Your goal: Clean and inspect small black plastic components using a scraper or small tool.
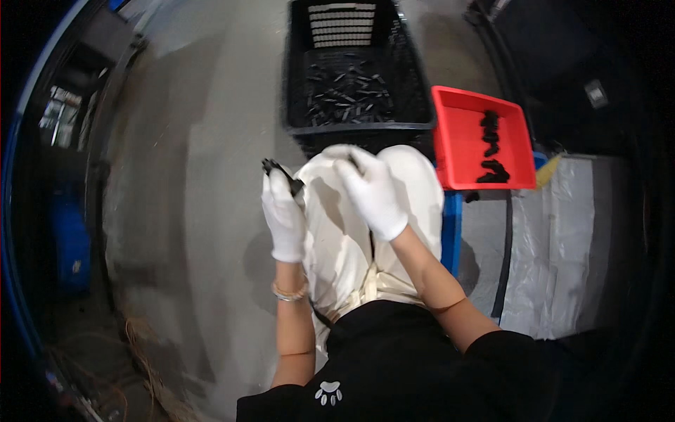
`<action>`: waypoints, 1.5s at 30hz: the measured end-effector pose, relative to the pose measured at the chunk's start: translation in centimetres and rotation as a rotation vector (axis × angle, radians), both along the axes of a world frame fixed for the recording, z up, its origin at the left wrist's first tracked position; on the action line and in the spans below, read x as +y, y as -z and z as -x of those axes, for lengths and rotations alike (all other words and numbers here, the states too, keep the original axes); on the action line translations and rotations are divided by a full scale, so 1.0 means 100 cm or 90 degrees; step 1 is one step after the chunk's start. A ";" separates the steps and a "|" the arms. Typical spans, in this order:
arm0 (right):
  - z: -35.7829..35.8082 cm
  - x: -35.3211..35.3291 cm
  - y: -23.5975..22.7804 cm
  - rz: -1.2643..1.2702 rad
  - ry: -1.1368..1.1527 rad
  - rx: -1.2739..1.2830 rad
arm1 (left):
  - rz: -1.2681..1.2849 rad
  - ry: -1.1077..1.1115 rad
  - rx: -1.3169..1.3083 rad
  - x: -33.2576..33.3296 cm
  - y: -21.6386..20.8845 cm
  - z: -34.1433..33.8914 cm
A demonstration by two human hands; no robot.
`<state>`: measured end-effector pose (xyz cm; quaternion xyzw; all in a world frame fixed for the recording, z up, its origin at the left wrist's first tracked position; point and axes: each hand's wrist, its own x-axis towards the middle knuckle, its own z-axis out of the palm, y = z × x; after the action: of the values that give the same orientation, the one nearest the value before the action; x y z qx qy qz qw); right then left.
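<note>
My left hand, in a white glove, is closed around small black parts that stick out past the fingertips beside my left knee. Their exact kind is hard to make out. Over my lap, my right hand, also gloved in white, has its fingers curled and pinched together, a short way to the right of the left hand. Whatever may be between those fingertips is hidden. Beyond my knees stands a black plastic crate with many small black pieces scattered over its bottom.
At the right of my knees, a red tray holds small black parts in a rough row. Below it a blue edge shows. Pale sheeting lies farther right. Dark equipment lines the right side.
</note>
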<state>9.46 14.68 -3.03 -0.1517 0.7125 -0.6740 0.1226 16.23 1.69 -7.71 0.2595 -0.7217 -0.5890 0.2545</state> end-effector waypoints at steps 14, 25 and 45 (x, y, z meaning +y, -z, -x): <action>0.180 0.286 0.092 -0.983 0.148 0.098 | -0.600 0.366 0.167 -0.013 -0.005 0.053; 0.169 0.277 0.092 -0.928 0.137 0.213 | -0.364 0.111 0.016 -0.011 -0.009 -0.002; 0.013 0.046 -0.044 -0.140 -0.128 -0.009 | -0.368 0.390 -0.050 0.049 -0.056 0.004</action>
<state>8.13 19.27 1.33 -0.2028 0.7625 -0.5772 0.2104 15.85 6.64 -2.12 0.1164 -0.5796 -0.8054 -0.0435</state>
